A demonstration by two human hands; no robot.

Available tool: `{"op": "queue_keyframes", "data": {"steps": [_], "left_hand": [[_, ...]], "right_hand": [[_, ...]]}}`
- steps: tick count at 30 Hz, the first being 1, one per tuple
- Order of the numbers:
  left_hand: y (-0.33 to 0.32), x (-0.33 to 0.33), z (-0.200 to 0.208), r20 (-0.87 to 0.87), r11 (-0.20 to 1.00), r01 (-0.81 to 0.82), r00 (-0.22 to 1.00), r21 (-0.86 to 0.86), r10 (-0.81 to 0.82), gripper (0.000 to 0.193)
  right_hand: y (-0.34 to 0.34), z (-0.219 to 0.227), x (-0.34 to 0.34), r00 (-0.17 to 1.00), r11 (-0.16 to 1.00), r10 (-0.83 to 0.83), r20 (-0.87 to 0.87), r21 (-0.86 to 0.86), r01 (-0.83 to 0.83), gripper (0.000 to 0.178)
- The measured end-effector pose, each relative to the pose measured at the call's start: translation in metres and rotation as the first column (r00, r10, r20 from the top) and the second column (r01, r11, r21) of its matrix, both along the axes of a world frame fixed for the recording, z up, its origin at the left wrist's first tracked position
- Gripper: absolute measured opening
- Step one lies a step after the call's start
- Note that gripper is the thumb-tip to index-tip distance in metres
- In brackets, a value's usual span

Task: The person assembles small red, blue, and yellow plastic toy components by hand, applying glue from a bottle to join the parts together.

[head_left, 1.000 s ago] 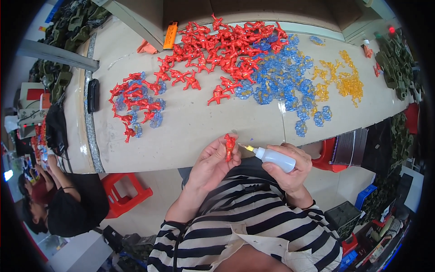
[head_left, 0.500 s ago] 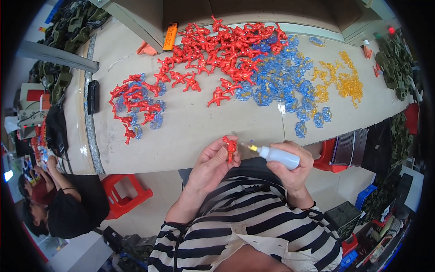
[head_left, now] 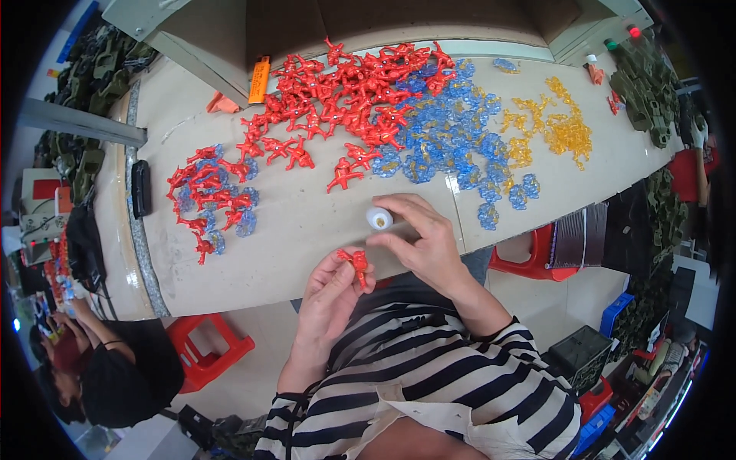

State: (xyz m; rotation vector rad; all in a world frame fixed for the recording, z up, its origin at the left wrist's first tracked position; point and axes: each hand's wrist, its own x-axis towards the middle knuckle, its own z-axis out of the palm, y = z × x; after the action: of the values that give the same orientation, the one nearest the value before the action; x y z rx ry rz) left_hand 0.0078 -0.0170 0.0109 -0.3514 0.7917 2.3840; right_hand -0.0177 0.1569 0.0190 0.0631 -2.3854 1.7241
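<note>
My left hand (head_left: pixel 326 299) pinches a small red figure (head_left: pixel 357 264) between thumb and fingers, close to the table's near edge. Just beyond it, the thumb and forefinger of my right hand (head_left: pixel 424 238) curve around a small white squeeze bottle (head_left: pixel 379 219). The bottle stands nozzle-up, seen almost end-on; whether its base rests on the table I cannot tell. Farther off lies a big heap of red figures (head_left: pixel 345 88), beside a pile of clear blue pieces (head_left: pixel 445 134). At the left, a smaller group of red figures (head_left: pixel 207 180) lies among blue pieces.
Small yellow pieces (head_left: pixel 566 126) are spread at the far right. An orange box (head_left: pixel 259 80) stands by the shelf post, and a black case (head_left: pixel 141 189) lies near the left edge. Red stools (head_left: pixel 205 349) stand below the table. Another person (head_left: pixel 126 368) sits at the left.
My right hand has moved left and farther over the table, turning the squeeze bottle from sideways to nozzle-up. My left hand still holds the red figure, now tilted. The whole view has shifted slightly.
</note>
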Motion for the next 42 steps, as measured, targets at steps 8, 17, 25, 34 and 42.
{"op": "queue_keyframes", "data": {"steps": [8,17,25,34,42], "left_hand": [[0.005,-0.002,0.001,-0.026,0.996,0.074,0.997,0.054,-0.073,0.021],[0.005,0.001,-0.003,-0.058,0.986,0.102,0.994,0.129,-0.095,0.022],[0.021,0.001,0.002,-0.128,0.995,0.096,0.987,-0.017,-0.097,0.022],[0.022,0.004,0.002,-0.187,0.988,0.115,0.973,-0.102,-0.133,0.022],[0.025,0.003,0.001,-0.177,0.991,0.096,0.978,-0.089,-0.111,0.023]], "right_hand": [[0.039,0.006,-0.021,0.899,0.806,-0.315,-0.304,0.414,0.422,0.025],[0.045,0.019,0.015,0.978,0.948,-0.182,-0.105,0.244,0.203,0.024],[0.037,0.003,0.040,0.937,0.920,0.116,-0.330,0.391,0.024,0.027],[0.029,0.013,0.043,0.989,0.993,-0.016,0.148,-0.114,0.033,0.023],[0.025,0.007,0.044,0.997,0.992,-0.019,-0.071,0.123,0.028,0.024]]}}
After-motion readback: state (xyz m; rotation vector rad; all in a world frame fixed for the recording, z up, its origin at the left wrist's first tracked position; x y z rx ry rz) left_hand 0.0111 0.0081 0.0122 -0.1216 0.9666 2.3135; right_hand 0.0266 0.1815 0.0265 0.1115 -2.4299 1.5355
